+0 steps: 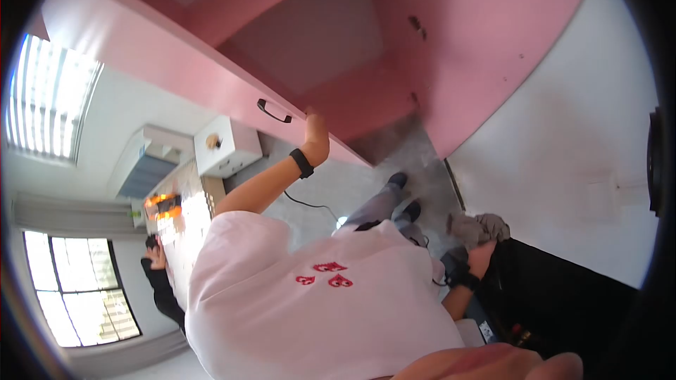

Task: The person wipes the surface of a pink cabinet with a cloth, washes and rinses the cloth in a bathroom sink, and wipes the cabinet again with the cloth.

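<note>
A pink wardrobe door (pixel 232 88) with a black handle (pixel 274 110) stands open at the upper left. My left hand (pixel 317 139) is at its edge beside the handle, wrist bent, fingers curled round the edge and partly hidden behind it. Beyond lies the shadowed inside of the pink wardrobe (pixel 380 91). At the lower right, my right hand (pixel 482 257) is closed on a crumpled grey-brown cloth (pixel 477 228), low beside my body. Black bands circle both wrists.
A white door or panel (pixel 563 141) stands at the right, above a large black surface (pixel 570 295). A white cabinet (pixel 227 148) stands at the left. Farther back, a person in black (pixel 163 285) is beside a bed. A dark cable (pixel 304 203) lies on the grey floor.
</note>
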Action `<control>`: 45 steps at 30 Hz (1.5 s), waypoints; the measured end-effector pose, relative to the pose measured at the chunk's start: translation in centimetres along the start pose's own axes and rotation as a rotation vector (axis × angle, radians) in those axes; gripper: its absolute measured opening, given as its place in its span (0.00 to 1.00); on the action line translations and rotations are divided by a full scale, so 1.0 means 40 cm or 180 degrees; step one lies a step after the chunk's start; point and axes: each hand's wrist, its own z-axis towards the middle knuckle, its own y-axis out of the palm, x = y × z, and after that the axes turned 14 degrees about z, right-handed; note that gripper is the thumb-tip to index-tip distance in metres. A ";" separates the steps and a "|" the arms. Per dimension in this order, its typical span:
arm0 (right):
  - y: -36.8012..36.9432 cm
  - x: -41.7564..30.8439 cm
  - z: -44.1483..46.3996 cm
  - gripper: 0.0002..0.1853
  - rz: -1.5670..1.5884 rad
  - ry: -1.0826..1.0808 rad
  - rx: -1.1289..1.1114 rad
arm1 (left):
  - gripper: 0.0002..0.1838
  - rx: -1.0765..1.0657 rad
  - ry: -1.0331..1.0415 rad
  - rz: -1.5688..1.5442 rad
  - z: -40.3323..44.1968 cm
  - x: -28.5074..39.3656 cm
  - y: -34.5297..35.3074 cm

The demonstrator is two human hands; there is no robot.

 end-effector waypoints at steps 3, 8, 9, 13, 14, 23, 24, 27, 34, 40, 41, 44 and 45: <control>0.037 -0.052 0.095 0.40 0.0448 0.0205 -0.0390 | 0.17 0.0039 0.0086 -0.0030 -0.081 0.104 0.057; 0.083 -0.183 0.128 0.31 0.1005 -0.0006 -0.0468 | 0.20 -0.0294 -0.0077 -0.1413 -0.149 0.210 0.085; 0.086 -0.220 0.128 0.31 0.1109 -0.0036 -0.0591 | 0.22 -0.0752 0.0244 -0.1757 -0.170 0.186 0.066; 0.080 -0.188 0.149 0.28 0.1394 -0.0024 -0.0695 | 0.31 -0.1279 0.0191 -0.1589 -0.154 0.470 0.202; 0.073 -0.173 0.161 0.28 0.1242 -0.0081 -0.0782 | 0.31 -0.1477 0.0128 -0.1652 -0.185 0.442 0.176; 0.056 -0.158 0.172 0.22 0.0742 0.0379 -0.0317 | 0.22 -0.1958 0.1565 -0.4102 -0.131 0.460 0.320; 0.065 -0.144 0.177 0.13 0.1356 0.0636 -0.0127 | 0.22 -0.1448 0.1215 -0.4217 -0.099 0.477 0.319; 0.071 -0.176 0.202 0.11 0.3426 0.1515 0.0366 | 0.22 -0.0481 0.0768 -0.4743 0.036 0.456 0.264; 0.130 -0.236 0.206 0.12 0.5043 0.2046 0.1154 | 0.20 0.2305 0.1984 -0.5317 0.239 0.529 -0.147; 0.123 -0.088 0.174 0.23 0.4463 0.1340 -0.0182 | 0.27 0.2619 0.2991 -0.5527 -0.091 0.325 -0.531; 0.160 -0.109 0.200 0.18 0.4910 0.1742 -0.0305 | 0.32 0.2622 0.2750 -0.5711 -0.119 0.369 -0.534; 0.287 -0.214 0.195 0.26 0.5806 0.2009 -0.0484 | 0.40 0.2603 0.2934 -0.5817 -0.133 0.248 -0.474; 0.324 -0.276 0.170 0.26 0.5778 0.2060 -0.0407 | 0.42 0.2593 0.2777 -0.5694 -0.133 0.222 -0.439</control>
